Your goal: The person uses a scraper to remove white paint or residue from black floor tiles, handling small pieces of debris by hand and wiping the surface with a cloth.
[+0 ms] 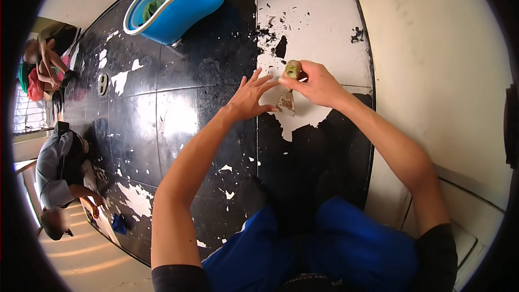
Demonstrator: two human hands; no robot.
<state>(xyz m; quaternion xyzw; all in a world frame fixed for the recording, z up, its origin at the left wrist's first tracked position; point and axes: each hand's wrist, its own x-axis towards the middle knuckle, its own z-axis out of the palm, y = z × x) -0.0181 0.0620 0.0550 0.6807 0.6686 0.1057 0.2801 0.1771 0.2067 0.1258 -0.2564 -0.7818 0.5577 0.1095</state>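
My right hand (318,83) grips a putty knife by its worn yellow-green handle (292,69), thumb and fingers around it. Its rust-stained metal blade (286,103) points down toward me, over a pale bared patch of floor (314,105). Whether the blade's edge touches the surface, I cannot tell. To the left of the blade, my left hand (253,96) is spread with nothing in it, its thumb tip close to the blade. Black coating (320,150) with a ragged torn edge lies just below the blade.
A blue mop bucket (190,4) with a green cloth (153,9) in its white wringer stands at the upper left. A cream wall (429,48) rises on the right. At the left, one person (65,170) bends to the floor near a blue cloth (119,224); others sit beyond.
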